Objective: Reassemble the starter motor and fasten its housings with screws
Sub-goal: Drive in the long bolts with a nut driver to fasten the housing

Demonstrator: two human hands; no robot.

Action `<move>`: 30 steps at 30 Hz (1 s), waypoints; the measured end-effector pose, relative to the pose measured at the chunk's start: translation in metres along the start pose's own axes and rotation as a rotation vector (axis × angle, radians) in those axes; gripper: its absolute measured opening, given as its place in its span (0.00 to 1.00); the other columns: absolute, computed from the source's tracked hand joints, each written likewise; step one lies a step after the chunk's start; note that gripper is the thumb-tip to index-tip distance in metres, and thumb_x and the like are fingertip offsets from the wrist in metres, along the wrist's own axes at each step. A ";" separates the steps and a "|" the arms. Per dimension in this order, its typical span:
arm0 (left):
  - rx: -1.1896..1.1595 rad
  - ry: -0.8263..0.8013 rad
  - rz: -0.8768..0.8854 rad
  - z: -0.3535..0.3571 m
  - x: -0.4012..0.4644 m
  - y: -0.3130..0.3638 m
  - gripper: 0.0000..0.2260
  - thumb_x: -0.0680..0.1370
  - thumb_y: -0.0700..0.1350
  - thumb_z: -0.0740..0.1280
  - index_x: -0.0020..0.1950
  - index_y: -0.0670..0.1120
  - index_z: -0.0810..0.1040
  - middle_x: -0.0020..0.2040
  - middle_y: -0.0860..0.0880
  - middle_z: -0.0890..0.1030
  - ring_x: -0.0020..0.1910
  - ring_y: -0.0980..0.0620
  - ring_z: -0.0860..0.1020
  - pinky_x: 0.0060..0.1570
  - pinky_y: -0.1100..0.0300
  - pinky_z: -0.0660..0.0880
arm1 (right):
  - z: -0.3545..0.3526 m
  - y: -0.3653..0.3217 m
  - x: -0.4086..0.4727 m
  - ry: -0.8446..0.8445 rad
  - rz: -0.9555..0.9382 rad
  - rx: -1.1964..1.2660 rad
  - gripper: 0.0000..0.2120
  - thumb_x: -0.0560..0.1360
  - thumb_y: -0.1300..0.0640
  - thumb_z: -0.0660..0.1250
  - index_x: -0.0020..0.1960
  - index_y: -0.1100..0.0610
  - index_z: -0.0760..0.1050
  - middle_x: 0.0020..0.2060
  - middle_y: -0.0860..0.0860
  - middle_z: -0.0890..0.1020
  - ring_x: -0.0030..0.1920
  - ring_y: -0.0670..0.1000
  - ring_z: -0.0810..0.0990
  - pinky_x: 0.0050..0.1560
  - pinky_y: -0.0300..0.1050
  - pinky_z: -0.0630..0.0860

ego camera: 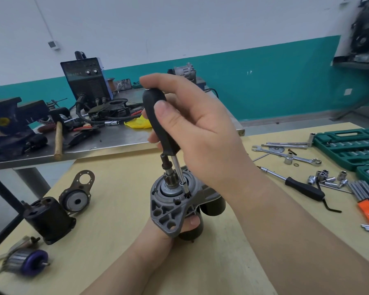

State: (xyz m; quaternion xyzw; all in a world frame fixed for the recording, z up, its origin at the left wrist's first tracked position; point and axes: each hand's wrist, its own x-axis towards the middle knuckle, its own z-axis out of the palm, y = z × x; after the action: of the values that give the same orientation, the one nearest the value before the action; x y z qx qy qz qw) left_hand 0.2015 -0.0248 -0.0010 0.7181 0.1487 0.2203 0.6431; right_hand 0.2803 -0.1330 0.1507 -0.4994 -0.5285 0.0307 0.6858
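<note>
No legible brand or writing. Right hand gripped matte blk screwdriver, chrome shaft tip in screw hole on starter motor w/ cast grey alu housing, mid-table. Left hand curled round motor's blk body from below. Blk cylindrical housing at 9 o'clock; green socket case at 2 o'clock.

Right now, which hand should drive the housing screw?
Right. The right hand already grips the screwdriver, its tip seated at a screw hole in the grey housing. The left hand holds the starter motor from below, so it is best left steadying.
</note>
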 end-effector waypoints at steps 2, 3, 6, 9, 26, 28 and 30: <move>-0.057 0.005 0.009 -0.003 0.000 -0.005 0.32 0.68 0.16 0.71 0.68 0.40 0.74 0.67 0.33 0.78 0.70 0.36 0.76 0.74 0.35 0.67 | 0.001 0.000 0.001 0.018 -0.029 -0.077 0.17 0.83 0.60 0.69 0.69 0.48 0.77 0.49 0.45 0.81 0.46 0.50 0.83 0.49 0.45 0.83; -0.064 0.017 0.018 -0.004 -0.001 -0.005 0.31 0.69 0.16 0.70 0.68 0.37 0.73 0.69 0.28 0.76 0.71 0.30 0.74 0.74 0.31 0.66 | 0.001 0.000 0.001 0.028 -0.042 -0.110 0.18 0.82 0.60 0.71 0.69 0.47 0.77 0.48 0.44 0.81 0.45 0.48 0.82 0.49 0.45 0.83; -0.108 0.034 0.020 -0.003 -0.001 -0.005 0.29 0.69 0.16 0.68 0.69 0.30 0.72 0.70 0.25 0.72 0.73 0.25 0.70 0.74 0.29 0.63 | 0.002 0.001 0.002 0.052 -0.041 -0.106 0.17 0.82 0.58 0.72 0.69 0.47 0.79 0.49 0.44 0.81 0.47 0.48 0.81 0.51 0.45 0.82; -0.158 0.032 0.031 0.001 -0.002 0.002 0.40 0.60 0.43 0.89 0.66 0.35 0.75 0.69 0.31 0.76 0.71 0.32 0.73 0.74 0.36 0.67 | 0.001 0.001 0.001 0.036 -0.018 -0.018 0.13 0.85 0.57 0.66 0.69 0.50 0.79 0.51 0.43 0.83 0.52 0.50 0.83 0.55 0.50 0.84; -0.314 0.038 -0.171 -0.003 -0.004 -0.004 0.22 0.73 0.15 0.61 0.66 0.27 0.73 0.62 0.34 0.76 0.62 0.38 0.76 0.72 0.34 0.69 | 0.001 0.001 0.000 0.051 -0.028 -0.031 0.14 0.83 0.60 0.69 0.67 0.49 0.79 0.49 0.45 0.84 0.46 0.49 0.84 0.50 0.45 0.84; -0.331 0.053 -0.188 -0.003 -0.002 -0.007 0.21 0.74 0.16 0.61 0.66 0.26 0.73 0.63 0.32 0.76 0.62 0.36 0.75 0.71 0.35 0.70 | 0.002 0.001 0.001 0.079 -0.047 -0.070 0.15 0.81 0.60 0.73 0.65 0.47 0.79 0.45 0.39 0.82 0.43 0.44 0.81 0.48 0.37 0.79; -0.321 0.062 -0.166 -0.002 0.000 -0.009 0.24 0.72 0.16 0.64 0.67 0.27 0.74 0.64 0.34 0.78 0.64 0.37 0.77 0.70 0.37 0.72 | 0.002 0.002 0.002 0.091 -0.045 -0.067 0.15 0.81 0.60 0.73 0.64 0.47 0.79 0.44 0.37 0.81 0.43 0.42 0.80 0.48 0.36 0.78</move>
State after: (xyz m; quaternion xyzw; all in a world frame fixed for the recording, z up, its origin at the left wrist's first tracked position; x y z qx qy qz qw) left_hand 0.2006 -0.0219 -0.0102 0.5844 0.1900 0.2092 0.7607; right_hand 0.2801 -0.1297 0.1506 -0.5107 -0.5086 -0.0252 0.6927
